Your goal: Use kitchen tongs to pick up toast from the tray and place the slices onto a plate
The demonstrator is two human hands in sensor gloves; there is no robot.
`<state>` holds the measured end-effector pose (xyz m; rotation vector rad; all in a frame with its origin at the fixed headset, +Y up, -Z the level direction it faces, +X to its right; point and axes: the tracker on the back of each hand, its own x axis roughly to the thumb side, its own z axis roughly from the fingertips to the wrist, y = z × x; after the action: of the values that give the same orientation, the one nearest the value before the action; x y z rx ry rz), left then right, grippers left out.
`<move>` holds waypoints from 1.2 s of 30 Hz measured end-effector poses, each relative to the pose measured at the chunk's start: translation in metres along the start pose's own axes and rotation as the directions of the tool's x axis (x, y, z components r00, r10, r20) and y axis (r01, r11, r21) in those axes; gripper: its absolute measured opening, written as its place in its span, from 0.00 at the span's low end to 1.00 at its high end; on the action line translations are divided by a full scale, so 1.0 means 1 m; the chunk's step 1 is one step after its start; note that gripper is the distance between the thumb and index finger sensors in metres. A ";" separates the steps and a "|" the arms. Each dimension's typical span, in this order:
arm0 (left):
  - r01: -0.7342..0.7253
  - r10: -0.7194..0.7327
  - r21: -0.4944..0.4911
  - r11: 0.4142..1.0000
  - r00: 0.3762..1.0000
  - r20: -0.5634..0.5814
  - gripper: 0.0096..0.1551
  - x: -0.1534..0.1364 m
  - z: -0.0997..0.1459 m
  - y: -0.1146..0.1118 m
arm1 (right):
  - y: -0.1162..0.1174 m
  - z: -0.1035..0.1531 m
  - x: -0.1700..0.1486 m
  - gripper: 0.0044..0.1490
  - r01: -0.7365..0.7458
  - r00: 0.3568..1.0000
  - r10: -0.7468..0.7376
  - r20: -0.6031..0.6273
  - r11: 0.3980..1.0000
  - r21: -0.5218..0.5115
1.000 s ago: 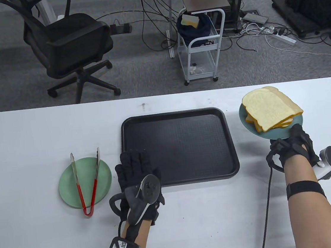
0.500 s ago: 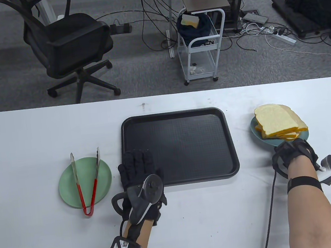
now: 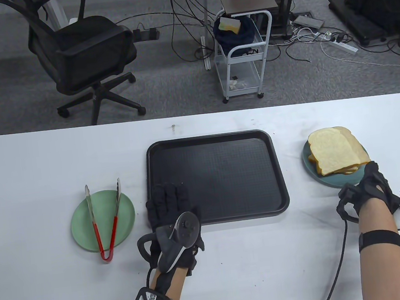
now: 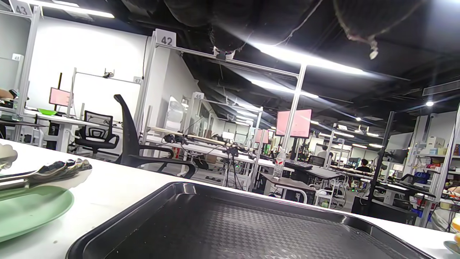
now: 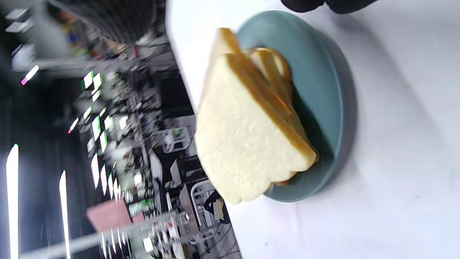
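Note:
Several slices of toast (image 3: 335,150) lie stacked on a blue-green plate (image 3: 336,179) that stands on the table right of the black tray (image 3: 214,177). The tray holds nothing. My right hand (image 3: 364,183) sits at the plate's near right edge with loosely curled fingers. In the right wrist view its fingertips (image 5: 305,3) stay just off the plate (image 5: 323,90) under the toast (image 5: 248,126). My left hand (image 3: 167,198) lies flat, fingers straight, on the tray's near left corner. Red-handled tongs (image 3: 103,218) rest on a green plate (image 3: 82,221) to the left.
The left wrist view looks low across the tray (image 4: 251,230), with the green plate (image 4: 32,212) and the tongs' tips (image 4: 54,169) at left. Beyond the table's far edge stand an office chair (image 3: 81,58) and a white cart (image 3: 243,58).
The plate of toast came down from the air onto the table, nearer to me. My right hand let go and drew back to the right. The left hand shifted slightly right.

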<state>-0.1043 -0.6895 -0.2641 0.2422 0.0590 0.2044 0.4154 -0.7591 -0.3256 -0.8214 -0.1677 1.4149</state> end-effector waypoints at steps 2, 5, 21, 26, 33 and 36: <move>-0.002 0.002 0.003 1.000 1.000 0.004 0.39 0.000 0.001 0.001 | 0.009 0.018 0.016 0.50 -0.097 0.990 0.098 0.103 0.995 -0.016; -0.013 0.013 0.011 1.000 1.000 0.007 0.39 0.001 0.002 0.003 | 0.035 0.056 0.043 0.50 -0.222 0.929 0.220 0.298 0.975 -0.028; -0.035 0.034 0.024 0.999 0.999 0.024 0.39 0.002 0.003 0.006 | 0.165 0.211 0.028 0.46 -0.652 0.305 0.459 0.834 0.740 -0.169; -0.021 0.020 0.022 1.000 0.999 0.034 0.39 0.005 0.005 0.002 | 0.176 0.209 0.002 0.45 -0.706 0.113 0.524 0.844 0.641 -0.303; 0.000 -0.001 0.022 1.000 0.999 0.045 0.39 0.008 0.006 -0.002 | 0.179 0.199 -0.019 0.45 -0.751 0.021 0.563 0.826 0.555 -0.359; 0.005 -0.006 0.019 1.000 0.999 0.046 0.39 0.008 0.007 -0.003 | 0.179 0.198 -0.019 0.45 -0.751 0.025 0.564 0.826 0.555 -0.357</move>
<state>-0.0952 -0.6922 -0.2586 0.2656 0.0162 0.1926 0.1561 -0.7073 -0.2821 0.2712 -0.5154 2.7070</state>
